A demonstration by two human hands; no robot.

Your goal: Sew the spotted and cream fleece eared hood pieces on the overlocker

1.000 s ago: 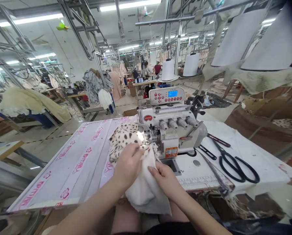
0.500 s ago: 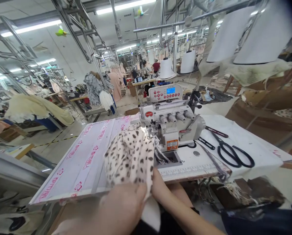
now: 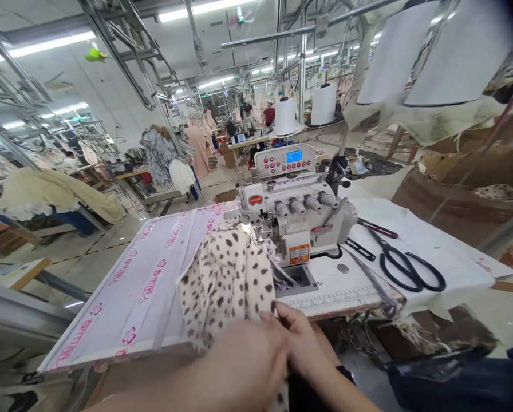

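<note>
Spotted cream fabric [image 3: 226, 274] runs from under the needle area of a white overlock sewing machine [image 3: 291, 212] down over the table's front edge. My left hand [image 3: 252, 349], blurred by motion, is closed on the fabric near its right edge. Close beside it, my right hand [image 3: 297, 332] pinches that same edge, its fingers bent round the cloth. Both hands meet just in front of the table edge, and the fabric's lower end hangs below them. The fingertips of my left hand are partly hidden.
Black-handled scissors [image 3: 405, 269] lie right of the machine, with a dark-red-handled tool [image 3: 379, 228] and a black thread snipper [image 3: 359, 250]. Large white thread cones [image 3: 458, 57] stand at upper right. A pink-printed sheet [image 3: 153, 286] covers the table's left side. People work in the background.
My left hand has moved right, up against my right hand. The fabric's right edge now lies straighter and more spread out between the machine and my hands. The view has shifted slightly.
</note>
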